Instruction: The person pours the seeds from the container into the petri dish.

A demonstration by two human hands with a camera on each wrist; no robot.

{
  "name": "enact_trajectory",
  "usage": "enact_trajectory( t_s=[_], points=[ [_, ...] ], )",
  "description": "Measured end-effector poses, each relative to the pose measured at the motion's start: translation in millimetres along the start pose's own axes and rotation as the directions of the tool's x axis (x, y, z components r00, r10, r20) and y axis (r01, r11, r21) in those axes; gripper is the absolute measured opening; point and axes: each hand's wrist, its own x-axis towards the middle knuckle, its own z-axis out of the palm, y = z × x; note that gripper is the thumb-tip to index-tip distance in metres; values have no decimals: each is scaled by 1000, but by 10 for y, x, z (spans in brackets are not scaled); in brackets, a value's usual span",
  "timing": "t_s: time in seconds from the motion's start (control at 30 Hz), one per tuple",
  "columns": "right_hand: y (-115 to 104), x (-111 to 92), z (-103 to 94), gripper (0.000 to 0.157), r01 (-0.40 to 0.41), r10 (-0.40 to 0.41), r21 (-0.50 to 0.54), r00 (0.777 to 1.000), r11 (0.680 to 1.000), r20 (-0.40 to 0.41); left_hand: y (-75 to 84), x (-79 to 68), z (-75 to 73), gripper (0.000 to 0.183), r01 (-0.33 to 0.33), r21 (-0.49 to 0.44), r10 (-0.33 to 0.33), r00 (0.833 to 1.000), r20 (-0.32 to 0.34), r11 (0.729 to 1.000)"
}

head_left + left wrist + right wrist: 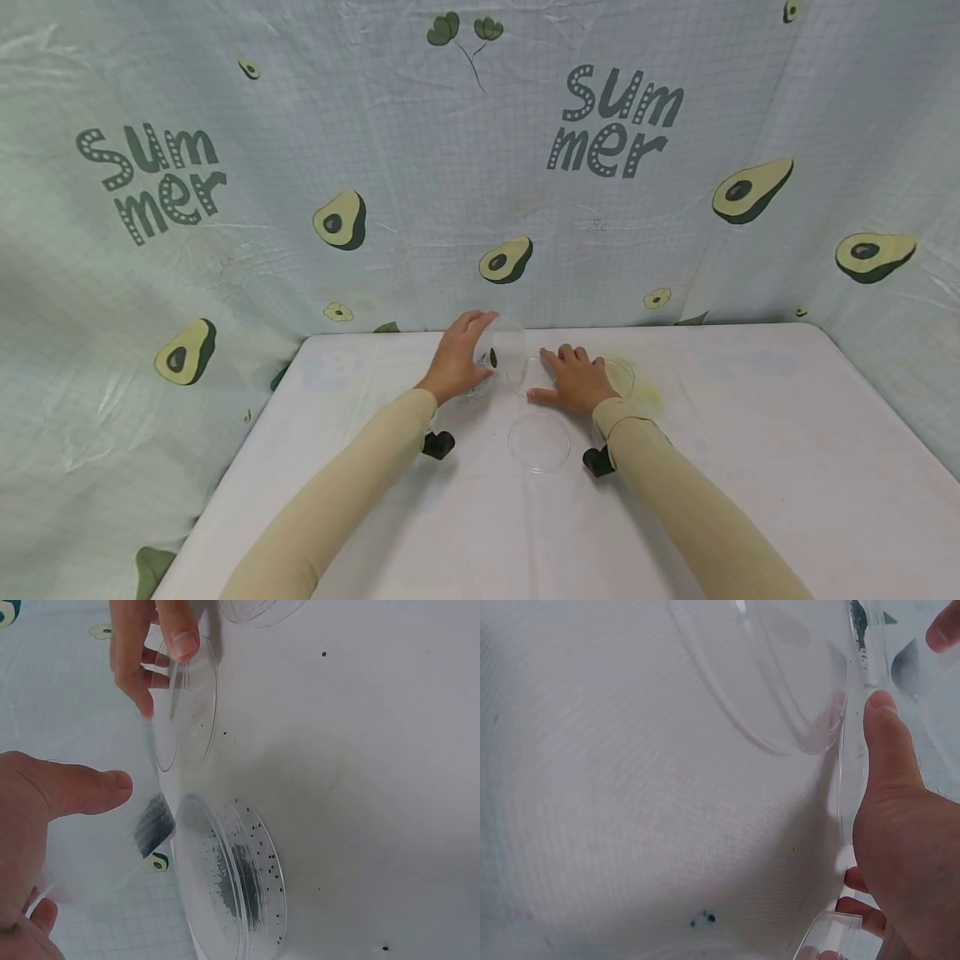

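My left hand (453,362) grips a tilted, translucent cup (512,348). Dark grains (155,823) have gathered at the cup's lower corner in the left wrist view. Below it, a clear petri dish (196,904) contains a heap of similar grains, some scattered around its edge. My right hand (579,383) lies low over the table, fingers spread and thumb out, around another clear petri dish (199,712). Its thumb tip is right at that dish's rim in the left wrist view.
Nearer to me, a clear round dish (540,446) lies on the white table (420,533). Another dish (622,379) is beside my right hand, near a yellowish stain (648,400). Behind the table hangs a curtain (420,167) with avocado prints. A few stray grains dot the tabletop.
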Motion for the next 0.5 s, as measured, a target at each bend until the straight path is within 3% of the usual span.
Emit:
enact_trajectory(
  t_s=[0.5],
  points=[
    [8, 4, 24, 90, 5, -5, -5, 1000, 1000, 4, 31, 17, 81, 87, -59, 72, 63, 996, -63, 996]
  ],
)
